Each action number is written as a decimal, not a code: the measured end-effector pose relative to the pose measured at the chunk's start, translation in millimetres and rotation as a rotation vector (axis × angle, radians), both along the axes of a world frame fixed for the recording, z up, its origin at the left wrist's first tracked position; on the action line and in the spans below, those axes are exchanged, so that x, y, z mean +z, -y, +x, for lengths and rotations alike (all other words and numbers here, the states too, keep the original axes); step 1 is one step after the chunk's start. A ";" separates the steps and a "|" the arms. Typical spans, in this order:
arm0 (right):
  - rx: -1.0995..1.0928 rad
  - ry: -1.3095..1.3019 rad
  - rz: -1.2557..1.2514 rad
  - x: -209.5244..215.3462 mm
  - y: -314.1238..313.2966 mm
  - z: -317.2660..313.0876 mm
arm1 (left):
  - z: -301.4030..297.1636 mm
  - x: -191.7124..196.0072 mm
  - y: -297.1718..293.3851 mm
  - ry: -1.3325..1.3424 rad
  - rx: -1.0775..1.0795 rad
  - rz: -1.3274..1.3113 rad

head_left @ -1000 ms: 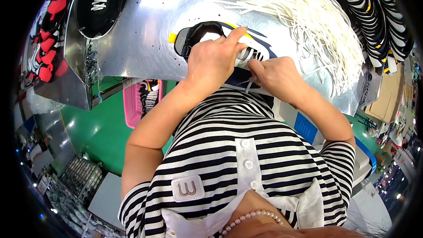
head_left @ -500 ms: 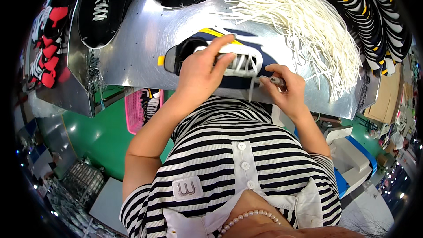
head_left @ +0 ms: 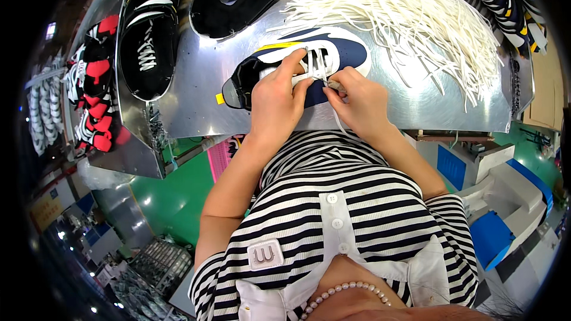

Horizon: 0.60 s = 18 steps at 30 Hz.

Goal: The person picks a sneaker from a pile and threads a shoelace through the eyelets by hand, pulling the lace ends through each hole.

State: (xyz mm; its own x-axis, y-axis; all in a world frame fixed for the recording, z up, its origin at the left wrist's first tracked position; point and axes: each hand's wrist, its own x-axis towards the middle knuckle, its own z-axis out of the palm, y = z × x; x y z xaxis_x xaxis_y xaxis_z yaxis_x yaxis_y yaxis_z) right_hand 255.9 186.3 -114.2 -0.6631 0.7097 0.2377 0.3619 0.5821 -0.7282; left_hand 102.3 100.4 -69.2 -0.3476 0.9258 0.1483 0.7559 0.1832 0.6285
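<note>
A low shoe upper (head_left: pixel 352 53) in navy and white with yellow trim lies on the metal table, its heel to the left and toe to the right. White lace (head_left: pixel 319 62) crosses its throat, and a loose end hangs over the near side. My left hand (head_left: pixel 276 102) grips the upper beside the throat, thumb and forefinger at the lacing. Close by on the right, my right hand (head_left: pixel 361 102) is closed in a pinch at the near eyelet row. A small pale, slim tool (head_left: pixel 337 86) shows between its fingers; its exact kind is hidden.
A large pile of white laces (head_left: pixel 404 30) covers the table's (head_left: pixel 196 107) right rear. Black shoe uppers (head_left: pixel 148 53) stand in a row at left, and a black shoe form (head_left: pixel 238 0) lies behind. Red and black uppers (head_left: pixel 98 107) hang beyond the left edge. A pink basket (head_left: pixel 220 157) sits below.
My right hand has moved left and in to the eyelets, close to my left hand. The left hand still grips the upper. The whole view has shifted slightly.
</note>
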 end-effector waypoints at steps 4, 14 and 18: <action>0.018 -0.080 0.002 3.1 -2.2 5.8 | -2.9 -3.1 -2.6 0.039 0.026 0.043; 0.400 -0.008 0.209 18.3 33.0 36.3 | -29.3 -17.6 -21.2 0.165 0.224 0.012; 0.483 -0.038 0.250 11.0 37.5 40.7 | -28.6 -19.0 -23.3 0.333 0.291 -0.060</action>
State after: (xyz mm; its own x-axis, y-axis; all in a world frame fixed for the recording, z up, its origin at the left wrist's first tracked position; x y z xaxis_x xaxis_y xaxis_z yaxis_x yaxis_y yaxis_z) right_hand 296.7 148.8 -103.3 -0.8871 0.2455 0.3909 -0.0134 0.8328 -0.5534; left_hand 73.7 123.8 -88.2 -0.6146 0.7860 -0.0669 0.4256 0.4018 0.8108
